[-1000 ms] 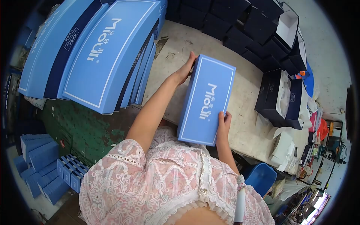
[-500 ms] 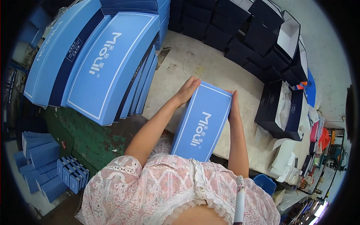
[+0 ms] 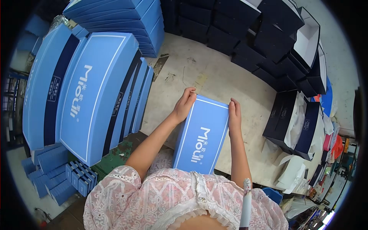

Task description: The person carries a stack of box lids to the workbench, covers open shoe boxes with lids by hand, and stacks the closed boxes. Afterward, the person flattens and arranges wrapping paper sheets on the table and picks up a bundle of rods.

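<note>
A light blue lidded box (image 3: 203, 134) with white lettering and a white border lies against my front, its far end over the worktable. My left hand (image 3: 184, 104) presses on its far left corner, the thumb along the side and the fingers at the end. On the right edge, my right hand (image 3: 235, 117) lies flat along the side with its fingers pointing away from me. Between them the two hands grip the box. The lid looks closed, and the contents are hidden.
Stacked blue boxes (image 3: 96, 92) stand at the left, with another blue stack (image 3: 119, 23) behind. Dark navy boxes (image 3: 230, 30) are piled along the back. At right an open navy box (image 3: 281, 115) holds white paper. Small blue boxes (image 3: 81, 178) lie lower left.
The view has shifted, so the left stacks appear lower. My hands and the box appear slightly lower and further left, and both hands still hold the box.
</note>
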